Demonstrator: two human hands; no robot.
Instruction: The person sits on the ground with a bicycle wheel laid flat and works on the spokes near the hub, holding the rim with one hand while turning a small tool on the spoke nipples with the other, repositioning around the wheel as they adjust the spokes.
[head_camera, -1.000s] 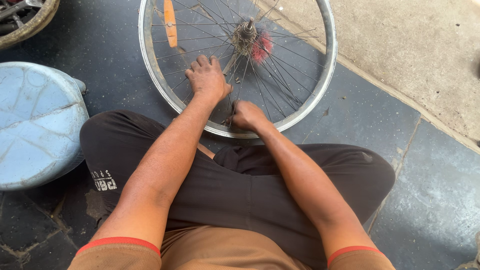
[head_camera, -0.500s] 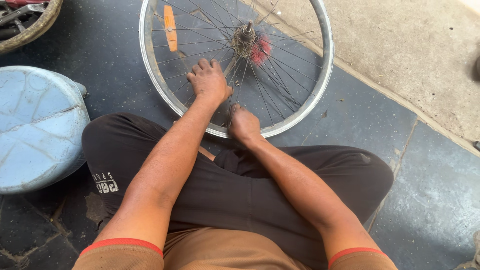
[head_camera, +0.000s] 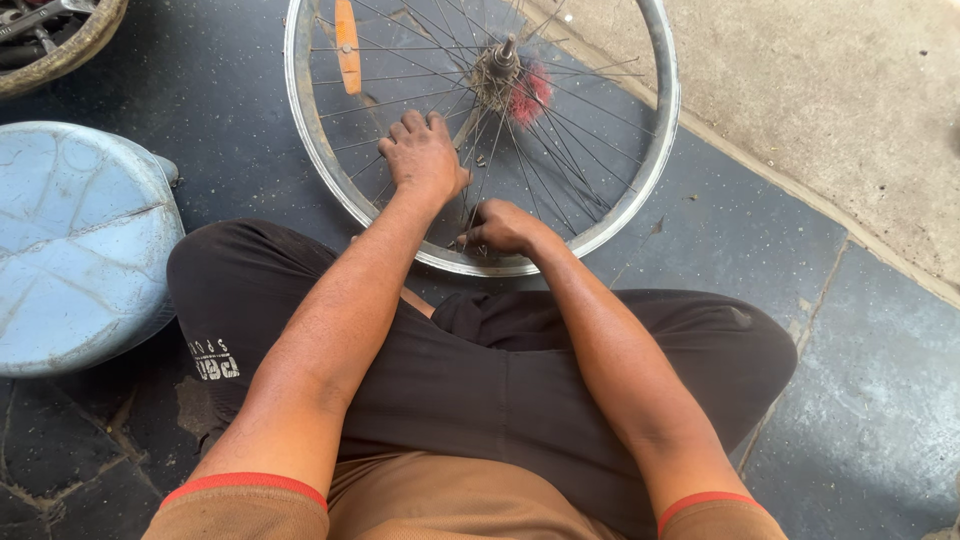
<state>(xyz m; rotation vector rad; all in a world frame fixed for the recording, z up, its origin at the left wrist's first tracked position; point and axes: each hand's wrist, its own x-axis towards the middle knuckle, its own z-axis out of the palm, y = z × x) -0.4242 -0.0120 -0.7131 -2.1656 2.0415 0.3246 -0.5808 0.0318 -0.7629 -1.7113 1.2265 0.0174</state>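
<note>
A bare bicycle wheel (head_camera: 305, 130) lies flat on the dark floor in front of my crossed legs. It has a silver rim, thin spokes, a hub (head_camera: 497, 72) with a red brush ring, and an orange reflector (head_camera: 347, 45). My left hand (head_camera: 425, 155) rests on the spokes inside the near left part of the rim, fingers curled over them. My right hand (head_camera: 505, 228) is just inside the near rim, its fingertips pinched on a spoke end close to the rim. What the fingertips hold is too small to tell.
A pale blue round stool or tub (head_camera: 75, 245) stands at my left knee. Part of a tyre with metal pieces (head_camera: 55, 40) shows at the top left. A raised concrete strip (head_camera: 850, 110) runs along the right, beyond the dark floor tiles (head_camera: 860, 400).
My right hand has shifted a little along the near rim and pinches at a spoke. My left hand stays on the spokes. The wheel has hardly moved.
</note>
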